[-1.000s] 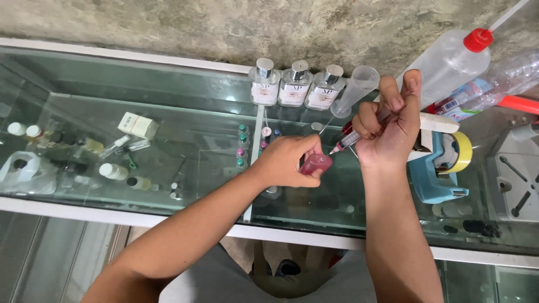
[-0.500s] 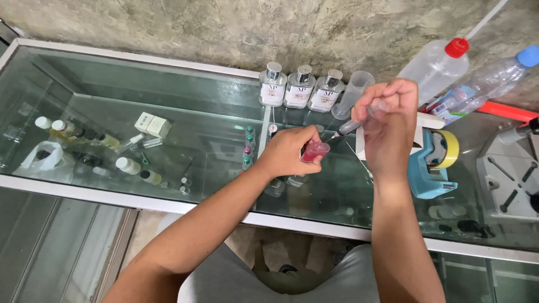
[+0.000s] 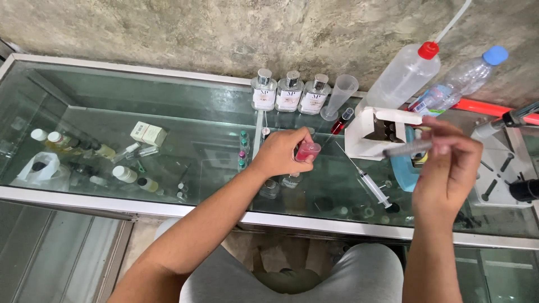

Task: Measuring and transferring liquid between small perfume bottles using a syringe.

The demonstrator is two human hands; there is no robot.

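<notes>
My left hand (image 3: 279,152) grips a small clear bottle of pink-red liquid (image 3: 307,151), which stands on the glass counter top (image 3: 185,140). My right hand (image 3: 447,168) is raised over the counter's right side and pinches a thin grey rod-like piece (image 3: 405,149), blurred by motion. A syringe (image 3: 368,182) with a long needle lies on the glass between the two hands, touched by neither. An open white carton (image 3: 375,130) stands just behind it.
Along the back wall stand three clear bottles with silver caps (image 3: 289,92), a plastic measuring cup (image 3: 341,95), a squeeze bottle with a red cap (image 3: 405,76) and a blue-capped water bottle (image 3: 461,81). A metal press (image 3: 505,160) sits at the right. Small bottles lie inside the case.
My right hand has let go of the syringe, which now lies on the glass, and has moved right holding a thin grey piece. The left hand still holds the pink bottle.
</notes>
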